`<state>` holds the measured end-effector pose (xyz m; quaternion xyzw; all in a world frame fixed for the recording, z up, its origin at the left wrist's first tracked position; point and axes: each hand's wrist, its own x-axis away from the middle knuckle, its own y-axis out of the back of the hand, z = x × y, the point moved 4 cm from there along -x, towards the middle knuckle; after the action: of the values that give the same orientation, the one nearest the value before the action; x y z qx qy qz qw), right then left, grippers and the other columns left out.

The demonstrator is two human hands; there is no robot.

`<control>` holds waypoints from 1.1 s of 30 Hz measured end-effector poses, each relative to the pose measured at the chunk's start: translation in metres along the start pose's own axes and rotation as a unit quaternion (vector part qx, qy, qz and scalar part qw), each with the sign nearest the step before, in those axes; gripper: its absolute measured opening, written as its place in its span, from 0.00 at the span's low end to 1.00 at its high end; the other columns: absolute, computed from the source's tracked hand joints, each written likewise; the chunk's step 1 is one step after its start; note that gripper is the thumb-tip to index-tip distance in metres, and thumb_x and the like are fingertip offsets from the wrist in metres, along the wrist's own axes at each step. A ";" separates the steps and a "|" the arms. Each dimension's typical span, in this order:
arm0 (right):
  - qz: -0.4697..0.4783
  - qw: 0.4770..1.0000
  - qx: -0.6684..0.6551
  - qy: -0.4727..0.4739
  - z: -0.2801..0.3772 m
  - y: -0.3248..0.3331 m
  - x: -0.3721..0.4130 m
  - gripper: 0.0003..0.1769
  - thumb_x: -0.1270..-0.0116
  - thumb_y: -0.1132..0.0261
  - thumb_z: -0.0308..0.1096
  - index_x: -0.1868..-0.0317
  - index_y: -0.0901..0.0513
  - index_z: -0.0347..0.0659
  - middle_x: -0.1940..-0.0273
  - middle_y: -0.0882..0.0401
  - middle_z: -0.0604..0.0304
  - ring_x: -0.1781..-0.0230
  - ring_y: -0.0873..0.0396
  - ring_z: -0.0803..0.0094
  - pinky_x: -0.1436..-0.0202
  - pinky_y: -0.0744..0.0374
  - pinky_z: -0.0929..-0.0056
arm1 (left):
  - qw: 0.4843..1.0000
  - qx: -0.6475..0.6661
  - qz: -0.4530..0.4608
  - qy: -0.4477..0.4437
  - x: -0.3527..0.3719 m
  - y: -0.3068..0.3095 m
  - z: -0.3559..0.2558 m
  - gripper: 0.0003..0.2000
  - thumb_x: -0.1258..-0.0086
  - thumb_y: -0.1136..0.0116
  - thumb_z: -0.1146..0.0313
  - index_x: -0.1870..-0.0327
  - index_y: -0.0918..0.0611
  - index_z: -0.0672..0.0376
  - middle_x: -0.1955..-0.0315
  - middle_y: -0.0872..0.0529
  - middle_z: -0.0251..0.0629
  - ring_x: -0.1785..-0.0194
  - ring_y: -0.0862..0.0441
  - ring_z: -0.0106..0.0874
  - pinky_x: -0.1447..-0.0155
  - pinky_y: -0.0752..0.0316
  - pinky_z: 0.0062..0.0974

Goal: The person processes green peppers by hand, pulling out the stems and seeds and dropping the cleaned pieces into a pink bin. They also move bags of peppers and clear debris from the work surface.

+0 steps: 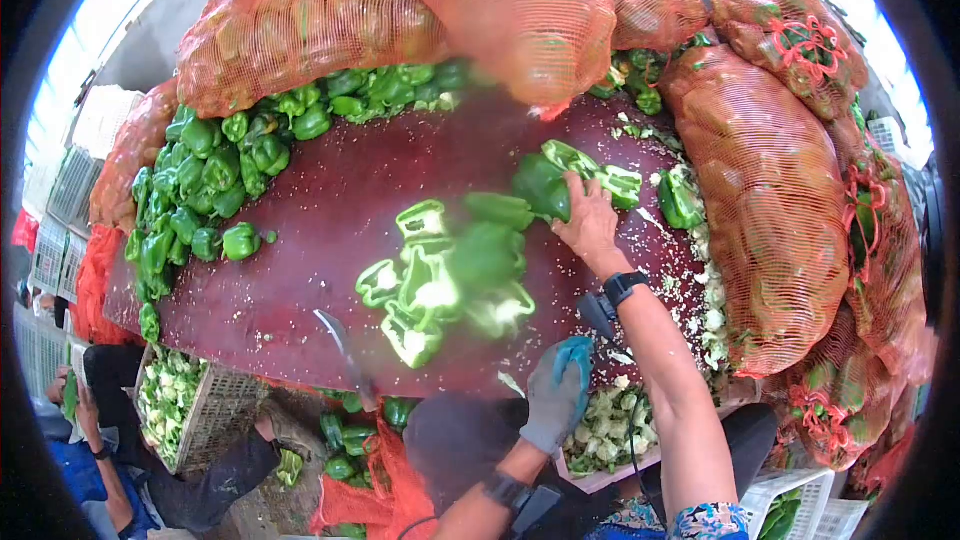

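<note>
My right hand (590, 215), bare, reaches over the dark red table with its fingers on a green pepper (541, 186). Cut pepper pieces (620, 185) lie just beyond its fingertips. My left hand (560, 390), in a grey and blue glove, is curled at the table's near edge; whatever its fingers hold is hidden. Left of my right hand is a cluster of halved peppers (428, 285), partly blurred. A curved knife (340, 340) lies at the near edge, left of my left hand.
Red mesh sacks (760, 210) line the right and far sides. Whole peppers (210, 170) are heaped at the left. Crates of pepper scraps stand below left (175, 400) and below my hands (610, 430). Another person's arm (100, 440) shows at lower left.
</note>
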<state>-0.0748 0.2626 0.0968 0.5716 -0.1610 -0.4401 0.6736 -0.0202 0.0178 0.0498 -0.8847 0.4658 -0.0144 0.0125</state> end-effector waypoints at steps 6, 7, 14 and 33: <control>0.032 0.994 -0.093 -0.039 -0.047 0.029 0.047 0.41 0.52 0.27 0.43 0.36 0.31 0.47 0.58 0.20 0.48 0.56 0.20 0.49 0.53 0.20 0.52 | 0.996 -0.047 -0.046 -0.058 -0.006 -0.004 0.001 0.14 0.29 0.49 0.75 0.45 0.20 0.60 0.49 0.17 0.43 0.53 0.18 0.38 0.50 0.22 0.33; 0.051 0.990 -0.119 -0.061 -0.057 0.034 0.058 0.41 0.52 0.26 0.43 0.37 0.31 0.45 0.60 0.18 0.48 0.59 0.18 0.49 0.53 0.19 0.52 | 0.998 0.037 -0.056 0.015 -0.007 -0.006 0.004 0.14 0.27 0.49 0.73 0.43 0.21 0.60 0.49 0.17 0.41 0.54 0.18 0.34 0.51 0.21 0.29; -0.010 0.966 -0.202 -0.162 -0.097 0.058 0.101 0.32 0.52 0.26 0.45 0.48 0.21 0.40 0.65 0.14 0.47 0.65 0.14 0.54 0.59 0.18 0.59 | 0.976 0.206 -0.036 0.056 -0.006 -0.013 0.032 0.15 0.29 0.45 0.72 0.43 0.21 0.61 0.47 0.18 0.37 0.50 0.19 0.26 0.50 0.21 0.23; -0.077 0.925 -0.128 0.350 0.013 0.083 0.219 0.30 0.48 0.35 0.31 0.42 0.24 0.33 0.57 0.18 0.50 0.62 0.18 0.57 0.58 0.17 0.63 | 0.940 -0.263 0.040 -0.215 -0.023 0.007 0.023 0.28 0.44 0.41 0.78 0.38 0.29 0.70 0.44 0.24 0.54 0.35 0.31 0.50 0.29 0.37 0.39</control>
<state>0.0730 0.0808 0.1139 0.6087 0.1869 -0.2798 0.7185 -0.0383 0.0326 0.0267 -0.8193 0.4740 0.2993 -0.1203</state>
